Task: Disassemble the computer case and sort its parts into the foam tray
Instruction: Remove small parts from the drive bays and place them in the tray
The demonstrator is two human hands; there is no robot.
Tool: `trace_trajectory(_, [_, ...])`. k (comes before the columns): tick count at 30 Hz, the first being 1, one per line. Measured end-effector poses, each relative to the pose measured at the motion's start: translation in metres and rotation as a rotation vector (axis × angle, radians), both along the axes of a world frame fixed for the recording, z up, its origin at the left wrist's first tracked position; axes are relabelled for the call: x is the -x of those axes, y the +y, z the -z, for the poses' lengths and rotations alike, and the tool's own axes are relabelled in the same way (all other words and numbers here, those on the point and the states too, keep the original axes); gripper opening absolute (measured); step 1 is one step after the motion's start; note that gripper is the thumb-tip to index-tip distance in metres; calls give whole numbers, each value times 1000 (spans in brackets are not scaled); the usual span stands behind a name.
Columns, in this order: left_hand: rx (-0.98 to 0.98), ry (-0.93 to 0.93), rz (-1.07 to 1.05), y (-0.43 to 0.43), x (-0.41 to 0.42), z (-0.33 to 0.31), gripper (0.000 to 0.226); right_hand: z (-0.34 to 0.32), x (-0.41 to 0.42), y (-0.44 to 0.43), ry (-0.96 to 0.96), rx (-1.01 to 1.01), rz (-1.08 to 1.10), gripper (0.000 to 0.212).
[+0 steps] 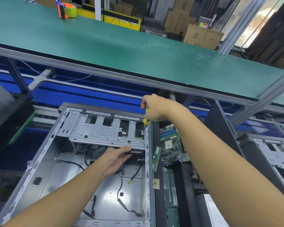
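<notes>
Head: ribbed steel cage [105, 130], slim screwdriver [146, 121]

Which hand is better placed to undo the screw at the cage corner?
The right hand: it grips the screwdriver, with its tip down at the screw on the cage. The left hand reaches under the cage and holds no tool.

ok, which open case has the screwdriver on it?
The middle case: the screwdriver stands upright on the right corner of its drive cage. The other open case, at the right edge, is untouched.
</notes>
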State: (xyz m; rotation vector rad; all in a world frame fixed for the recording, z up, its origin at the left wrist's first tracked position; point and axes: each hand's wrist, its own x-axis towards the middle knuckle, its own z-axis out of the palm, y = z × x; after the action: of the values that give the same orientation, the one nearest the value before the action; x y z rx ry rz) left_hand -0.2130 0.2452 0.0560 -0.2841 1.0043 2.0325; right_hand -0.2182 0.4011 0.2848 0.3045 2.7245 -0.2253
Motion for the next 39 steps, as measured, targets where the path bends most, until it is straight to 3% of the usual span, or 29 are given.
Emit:
trace_trajectory(4, [70,29,4,-2,0,4,26,8,1,-2,101,-97,76,46])
trace_trajectory(8, [92,52,-11,1,-1,2,12,10,3,0,143,-92,27,10])
trace_trajectory(12, [155,53,-35,3,-1,1,3,2,3,2,42,15,3,23])
trace_trajectory(14, [172,52,-40,5,-1,1,6,5,3,2,42,-8,16,21])
trace_trajectory(17, [180,55,-50,6,-3,0,10,12,3,-1,123,-73,88,38])
trace_trajectory(21, [187,58,-69,6,-4,-1,20,12,3,-1,146,-58,40,9])
trace_trajectory(26, [203,62,-91,7,-6,-1,29,1,-2,-3,10,-13,-12,23])
trace_trajectory(29, [197,59,-90,7,-5,-1,33,6,-2,-3,74,-80,60,42])
trace_trajectory(31, [183,49,-71,6,-4,-1,30,9,-2,-3,137,-63,93,35])
trace_trajectory(33, [170,41,-36,4,-3,-1,20,8,-1,-1,146,-37,61,15])
trace_trajectory(35, [165,37,-21,2,-2,1,15,4,-1,0,93,6,26,22])
trace_trajectory(39, [157,4,-37,-2,1,4,37,5,-1,-1,82,5,18,32])
